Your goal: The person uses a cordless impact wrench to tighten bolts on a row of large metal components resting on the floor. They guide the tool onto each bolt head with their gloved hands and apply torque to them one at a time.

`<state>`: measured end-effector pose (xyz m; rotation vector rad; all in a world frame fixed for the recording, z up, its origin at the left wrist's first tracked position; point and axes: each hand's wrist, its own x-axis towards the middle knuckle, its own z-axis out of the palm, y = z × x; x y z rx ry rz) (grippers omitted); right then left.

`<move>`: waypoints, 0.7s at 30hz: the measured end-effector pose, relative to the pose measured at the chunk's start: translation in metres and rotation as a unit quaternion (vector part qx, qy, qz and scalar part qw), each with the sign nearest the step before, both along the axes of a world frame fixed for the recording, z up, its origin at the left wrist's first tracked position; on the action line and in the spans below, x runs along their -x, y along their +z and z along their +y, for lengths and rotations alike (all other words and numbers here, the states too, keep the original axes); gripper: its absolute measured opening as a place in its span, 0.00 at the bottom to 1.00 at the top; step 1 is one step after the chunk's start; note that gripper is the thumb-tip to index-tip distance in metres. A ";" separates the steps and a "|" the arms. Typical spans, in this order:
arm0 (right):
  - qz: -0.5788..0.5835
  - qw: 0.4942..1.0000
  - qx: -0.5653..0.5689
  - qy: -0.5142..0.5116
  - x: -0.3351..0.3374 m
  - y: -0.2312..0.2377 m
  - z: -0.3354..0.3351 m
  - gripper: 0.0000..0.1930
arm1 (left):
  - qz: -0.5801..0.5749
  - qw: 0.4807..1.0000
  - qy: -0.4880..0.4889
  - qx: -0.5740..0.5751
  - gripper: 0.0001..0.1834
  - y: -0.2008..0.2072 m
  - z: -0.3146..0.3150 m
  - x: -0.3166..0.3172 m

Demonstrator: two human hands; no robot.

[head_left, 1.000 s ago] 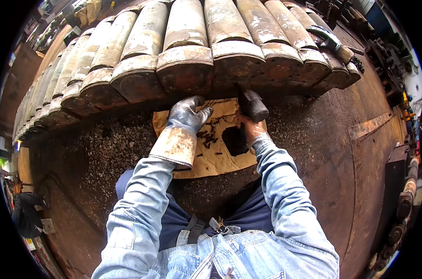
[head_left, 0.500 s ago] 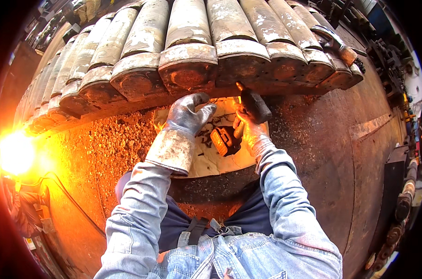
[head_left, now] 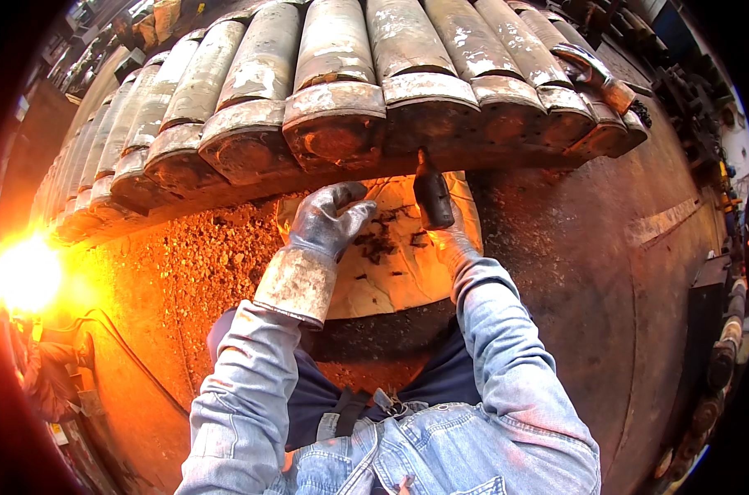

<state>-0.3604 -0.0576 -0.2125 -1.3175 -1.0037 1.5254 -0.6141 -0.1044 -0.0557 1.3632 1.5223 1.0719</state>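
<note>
My left hand [head_left: 326,221], in a dark worn glove with a long pale cuff [head_left: 296,285], hovers below the front edge of a row of rusty ribbed metal segments [head_left: 333,132]. Its fingers curve, with a gap to the thumb and nothing seen between them. My right hand [head_left: 455,241] grips a dark cordless drill [head_left: 432,196], whose tip points up at the underside of the segment edge. The drill body hides most of the fingers, and its handle and battery cannot be seen now.
Below my hands lies a pale padded seat or board [head_left: 366,285] strewn with dark scraps. At the far left a glaring light [head_left: 26,272] burns near another person's sleeve [head_left: 52,371]. A cable [head_left: 135,359] crosses the rusty floor. Another glove [head_left: 589,70] rests on the segments.
The drill has swung more upright, and its orange-and-black battery has gone out of sight. My right hand is lower and more hidden behind it. My left hand has shifted slightly left and down.
</note>
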 end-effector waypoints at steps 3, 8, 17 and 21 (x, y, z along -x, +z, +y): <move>0.033 0.999 -0.009 -0.002 -0.003 -0.020 0.010 0.20 | -0.003 1.000 0.008 0.015 0.18 0.005 -0.003 -0.003; 0.143 0.989 -0.045 -0.006 0.004 -0.059 0.047 0.21 | -0.058 0.998 0.000 0.032 0.17 0.011 -0.003 -0.009; -0.356 0.901 -0.247 -0.019 -0.039 -0.087 0.075 0.27 | -0.100 0.990 0.006 0.095 0.16 0.005 0.015 -0.017; -0.480 0.841 -0.237 0.086 -0.003 -0.005 0.044 0.24 | -0.119 0.985 0.055 0.108 0.14 0.002 0.003 0.006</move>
